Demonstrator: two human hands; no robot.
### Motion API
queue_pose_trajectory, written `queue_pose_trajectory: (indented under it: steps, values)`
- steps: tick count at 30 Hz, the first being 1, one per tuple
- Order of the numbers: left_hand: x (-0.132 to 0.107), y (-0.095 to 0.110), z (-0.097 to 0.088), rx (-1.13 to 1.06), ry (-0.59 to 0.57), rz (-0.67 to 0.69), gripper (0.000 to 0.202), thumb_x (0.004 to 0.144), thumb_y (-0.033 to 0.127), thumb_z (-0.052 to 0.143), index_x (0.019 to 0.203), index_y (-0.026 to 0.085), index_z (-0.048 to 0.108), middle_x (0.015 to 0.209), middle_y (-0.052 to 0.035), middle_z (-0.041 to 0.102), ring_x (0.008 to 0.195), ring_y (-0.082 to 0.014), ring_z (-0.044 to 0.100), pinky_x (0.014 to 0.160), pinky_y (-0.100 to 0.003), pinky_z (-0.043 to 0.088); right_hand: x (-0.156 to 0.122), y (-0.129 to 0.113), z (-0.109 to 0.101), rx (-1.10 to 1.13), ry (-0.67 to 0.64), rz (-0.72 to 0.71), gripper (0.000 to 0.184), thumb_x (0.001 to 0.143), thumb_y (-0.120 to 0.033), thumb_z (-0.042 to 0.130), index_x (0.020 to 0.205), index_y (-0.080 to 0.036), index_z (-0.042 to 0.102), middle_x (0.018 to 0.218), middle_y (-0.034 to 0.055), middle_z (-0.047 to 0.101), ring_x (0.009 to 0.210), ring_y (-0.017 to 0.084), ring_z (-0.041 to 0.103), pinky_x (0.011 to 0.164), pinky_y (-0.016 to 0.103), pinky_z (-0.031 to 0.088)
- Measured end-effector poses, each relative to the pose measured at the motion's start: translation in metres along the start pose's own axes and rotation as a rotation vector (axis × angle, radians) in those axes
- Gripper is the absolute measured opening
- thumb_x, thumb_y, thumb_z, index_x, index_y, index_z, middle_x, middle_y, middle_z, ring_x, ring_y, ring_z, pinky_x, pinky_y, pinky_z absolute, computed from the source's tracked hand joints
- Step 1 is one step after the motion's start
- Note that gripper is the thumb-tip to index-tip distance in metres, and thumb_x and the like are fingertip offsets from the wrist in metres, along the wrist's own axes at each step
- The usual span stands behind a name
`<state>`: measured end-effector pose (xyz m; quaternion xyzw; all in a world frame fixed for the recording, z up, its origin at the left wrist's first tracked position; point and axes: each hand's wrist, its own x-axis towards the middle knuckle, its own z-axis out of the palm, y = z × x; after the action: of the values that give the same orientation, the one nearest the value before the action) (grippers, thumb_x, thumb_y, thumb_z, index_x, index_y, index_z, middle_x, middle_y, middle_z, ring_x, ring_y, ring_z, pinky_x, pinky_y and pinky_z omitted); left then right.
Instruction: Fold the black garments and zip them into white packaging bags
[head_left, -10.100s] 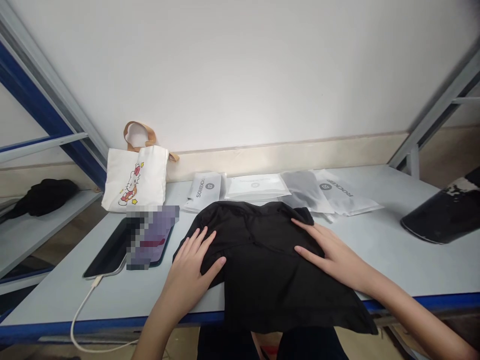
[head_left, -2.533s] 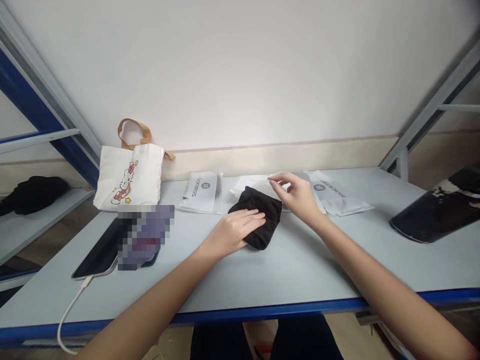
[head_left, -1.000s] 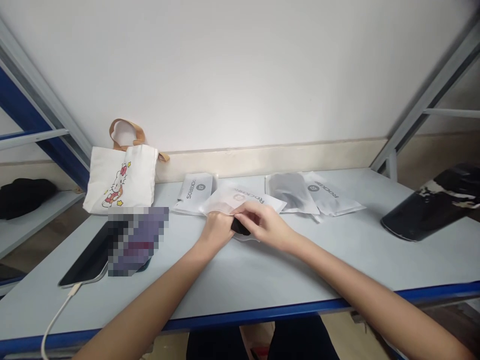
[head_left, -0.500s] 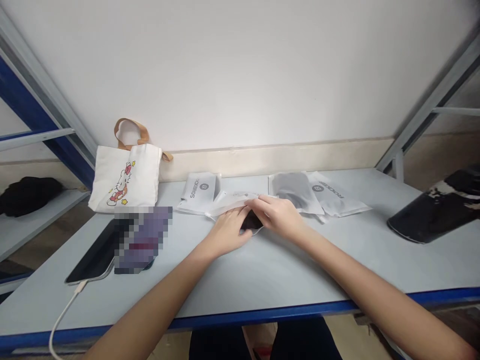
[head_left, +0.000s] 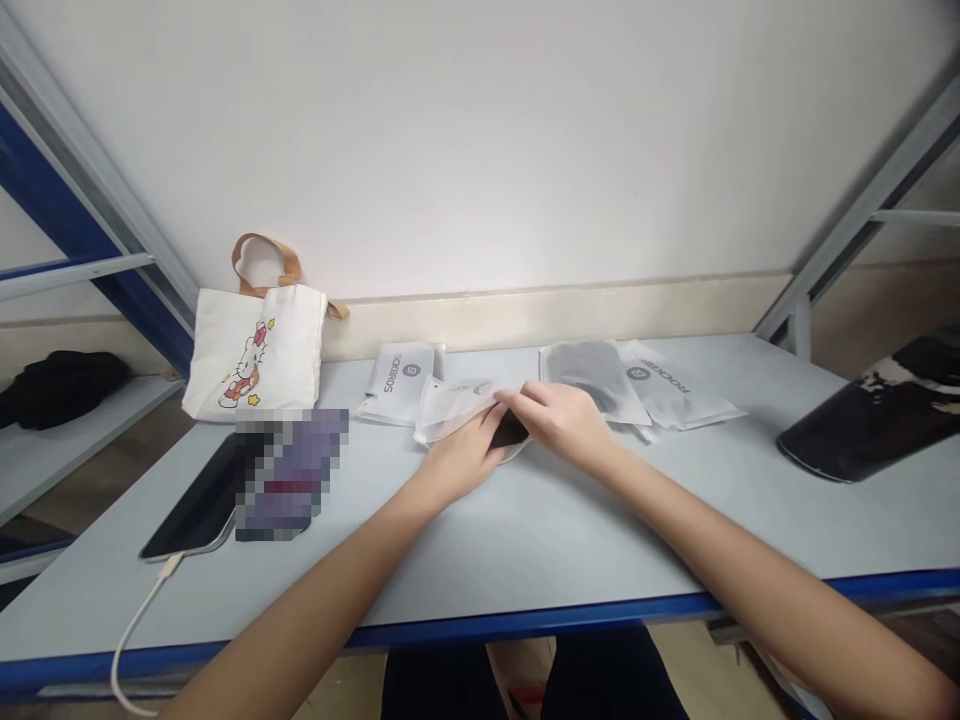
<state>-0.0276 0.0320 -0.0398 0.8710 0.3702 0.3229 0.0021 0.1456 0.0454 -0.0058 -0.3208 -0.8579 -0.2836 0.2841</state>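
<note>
- Black cloth (head_left: 511, 430) lies right of the left hand (head_left: 461, 458), touching; long axis hidden.
- Left grip, under the frosted pouch (head_left: 448, 412): cannot tell.
- Right hand (head_left: 564, 420) pinches the pouch rim.

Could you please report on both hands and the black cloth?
Left hand partly inside frosted bag. Right hand gripping bag's edge. Black cloth between hands, partly hidden by them.

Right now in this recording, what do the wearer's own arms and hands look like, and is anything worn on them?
The left hand and right hand are ungloved. Both forearms are bare as far as they show, with no sleeve, watch, bracelet or marking visible. No ring shows, but part of the left hand is hidden, so one there can't be ruled out.
</note>
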Motion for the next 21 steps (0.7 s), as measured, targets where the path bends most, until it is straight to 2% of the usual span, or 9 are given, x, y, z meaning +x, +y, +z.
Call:
queue_pose_trajectory:
  steps: [3,5,7,10,12,15,18,21]
  values:
    - [-0.001,0.011,-0.009,0.085,0.089,0.257,0.042,0.087,0.016,0.045,0.128,0.023,0.043,0.128,-0.0043,0.055,0.122,-0.0182,0.048,0.103,-0.036,0.039,-0.003,0.018,0.007,-0.051,-0.044,0.109,0.035,0.087,-0.010,0.036,0.106,-0.024,0.061,0.072,0.0013,0.057,0.056,0.012,0.047,0.051,0.025,0.032]
    - [-0.001,0.014,-0.019,0.176,0.162,0.319,0.042,0.086,0.014,0.047,0.126,0.025,0.047,0.129,-0.0033,0.054,0.123,-0.0189,0.046,0.108,-0.039,0.032,-0.005,0.028,0.009,-0.062,-0.021,0.204,0.031,0.088,-0.013,0.037,0.104,-0.024,0.061,0.078,0.0022,0.059,0.060,0.012,0.050,0.052,0.025,0.032]
    - [-0.002,0.009,-0.029,0.250,0.210,0.211,0.050,0.082,0.019,0.055,0.130,0.026,0.045,0.136,-0.0055,0.047,0.129,-0.0247,0.039,0.110,-0.047,0.025,-0.006,0.033,0.010,-0.047,0.013,0.296,0.027,0.091,-0.017,0.037,0.102,-0.024,0.061,0.084,0.0027,0.061,0.065,0.013,0.054,0.053,0.025,0.033]
    - [-0.004,-0.008,-0.039,0.278,0.166,0.045,0.065,0.073,0.032,0.067,0.133,0.025,0.041,0.141,-0.0085,0.040,0.132,-0.0313,0.031,0.110,-0.056,0.018,-0.006,0.035,0.012,0.023,0.042,0.403,0.024,0.094,-0.024,0.038,0.098,-0.024,0.061,0.088,0.0026,0.062,0.072,0.014,0.057,0.055,0.025,0.035]
    - [-0.005,-0.017,-0.040,0.260,0.117,0.042,0.053,0.075,0.035,0.067,0.124,0.026,0.051,0.135,-0.0061,0.048,0.129,-0.0291,0.037,0.109,-0.054,0.021,-0.006,0.035,0.013,0.075,0.044,0.441,0.022,0.094,-0.026,0.039,0.097,-0.025,0.061,0.087,0.0026,0.063,0.075,0.015,0.058,0.057,0.025,0.037]
    - [-0.004,-0.020,-0.037,0.253,0.170,0.078,0.015,0.085,0.028,0.056,0.099,0.026,0.064,0.107,-0.0001,0.066,0.107,-0.0199,0.056,0.107,-0.048,0.027,-0.005,0.033,0.010,0.129,0.045,0.449,0.021,0.093,-0.025,0.040,0.096,-0.024,0.060,0.088,0.0042,0.063,0.082,0.019,0.059,0.063,0.028,0.040]
    - [-0.003,-0.014,-0.034,0.270,0.284,0.092,0.013,0.089,0.023,0.051,0.089,0.023,0.065,0.082,0.0017,0.070,0.080,-0.0149,0.062,0.098,-0.041,0.039,-0.001,0.023,0.000,0.173,0.105,0.475,0.021,0.090,-0.030,0.045,0.104,-0.022,0.057,0.091,0.0066,0.063,0.088,0.023,0.057,0.072,0.034,0.042]
    - [-0.003,-0.006,-0.031,0.199,0.352,0.108,0.013,0.089,0.023,0.052,0.094,0.021,0.063,0.080,-0.0004,0.069,0.075,-0.0144,0.062,0.077,-0.029,0.050,0.006,0.005,-0.013,0.258,0.162,0.407,0.027,0.086,-0.036,0.051,0.109,-0.021,0.054,0.094,0.0074,0.063,0.088,0.023,0.057,0.077,0.036,0.042]
